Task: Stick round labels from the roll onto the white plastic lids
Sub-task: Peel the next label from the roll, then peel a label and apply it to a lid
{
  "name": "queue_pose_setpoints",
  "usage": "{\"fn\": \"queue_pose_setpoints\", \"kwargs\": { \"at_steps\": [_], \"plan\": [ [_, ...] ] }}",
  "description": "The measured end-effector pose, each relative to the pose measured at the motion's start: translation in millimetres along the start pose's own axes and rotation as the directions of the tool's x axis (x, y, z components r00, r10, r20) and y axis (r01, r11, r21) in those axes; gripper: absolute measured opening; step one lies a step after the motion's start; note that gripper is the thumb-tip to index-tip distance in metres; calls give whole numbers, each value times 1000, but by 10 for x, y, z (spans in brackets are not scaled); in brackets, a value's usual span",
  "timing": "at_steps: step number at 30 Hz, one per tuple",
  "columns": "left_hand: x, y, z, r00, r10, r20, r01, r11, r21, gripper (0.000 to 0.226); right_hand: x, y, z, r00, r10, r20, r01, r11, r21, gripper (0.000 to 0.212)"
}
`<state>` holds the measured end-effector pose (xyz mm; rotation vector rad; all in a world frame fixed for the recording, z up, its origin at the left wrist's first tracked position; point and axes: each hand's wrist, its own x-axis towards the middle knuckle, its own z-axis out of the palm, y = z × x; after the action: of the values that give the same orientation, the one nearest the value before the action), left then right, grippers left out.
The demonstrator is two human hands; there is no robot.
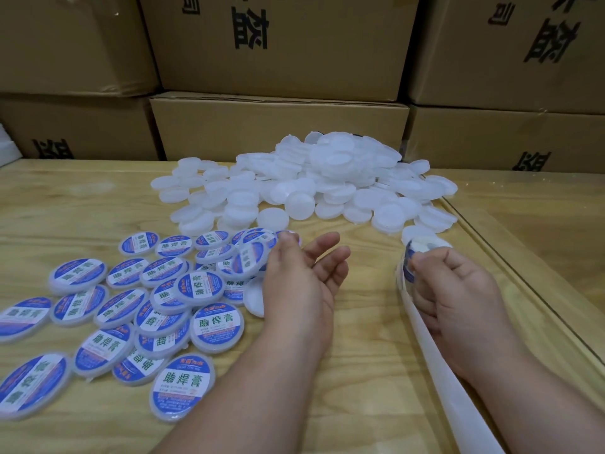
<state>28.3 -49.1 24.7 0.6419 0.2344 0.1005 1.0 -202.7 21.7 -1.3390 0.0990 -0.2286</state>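
A heap of plain white plastic lids lies at the far middle of the wooden table. Several lids with blue-and-white round labels are spread at the left. My left hand hovers at the right edge of the labelled lids, palm turned inward, fingers apart; a labelled lid stands tilted against its thumb side. My right hand is closed on the white label backing strip, which trails toward the lower right. A white lid shows just above its fingertips.
Brown cardboard boxes with black print are stacked along the back of the table. A dark seam runs diagonally at the right, with a second wooden surface beyond it. Bare wood lies between my two hands.
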Motion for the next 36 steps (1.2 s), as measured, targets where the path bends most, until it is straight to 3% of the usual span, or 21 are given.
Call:
{"fn": "queue_pose_setpoints", "kwargs": {
  "at_steps": [3, 5, 7, 10, 14, 17, 20, 22, 25, 28, 30, 32, 36],
  "plan": [
    [3, 21, -11, 999, -38, 10, 39, 998, -56, 24, -21, 35, 9, 992, -122, -41, 109, 967, -232, 34],
    [-9, 8, -3, 999, -36, 34, 36, 999, 8, 24, -25, 54, -2, 988, -152, -9, 142, 942, -305, 30],
    [-40, -38, 14, 995, 16, 95, -35, 980, 196, 24, -12, 67, -15, 989, -149, 18, 147, 935, -324, 33],
    [-148, -139, 29, 960, 88, 265, -203, 872, 446, 21, 8, 61, -23, 991, -134, 27, 136, 938, -318, 38],
    [-308, -202, -10, 892, 125, 435, -363, 772, 522, 18, -8, 26, -8, 989, -146, 37, 149, 924, -352, 48],
    [-322, -193, -19, 896, 198, 397, -418, 676, 607, 12, -28, -8, 9, 989, -142, 30, 143, 920, -365, 49],
    [-187, -59, 34, 907, 276, 318, -420, 530, 737, 26, -42, -9, 15, 995, -99, 21, 100, 938, -331, 49],
    [-28, 142, 94, 892, 312, 327, -434, 392, 811, 35, -43, -10, 14, 997, -77, 21, 79, 944, -319, 49],
    [337, 551, 169, 841, 278, 465, -484, 1, 875, 56, -47, -13, 13, 997, -74, 35, 82, 937, -340, 47],
    [776, 1022, 163, 869, 24, 494, -424, -477, 770, 88, -47, -20, 15, 996, -83, 42, 92, 928, -360, 48],
    [1023, 1270, 92, 895, -157, 417, -395, -714, 579, 97, -46, -25, 17, 995, -87, 43, 97, 923, -371, 49],
    [1216, 1424, -13, 922, -264, 282, -366, -830, 421, 99, -49, -28, 24, 994, -98, 51, 110, 917, -383, 50],
    [1456, 1499, -64, 921, -365, 133, -388, -859, 335, 92, -40, -14, 25, 990, -126, 58, 139, 904, -403, 53]
  ]
}}
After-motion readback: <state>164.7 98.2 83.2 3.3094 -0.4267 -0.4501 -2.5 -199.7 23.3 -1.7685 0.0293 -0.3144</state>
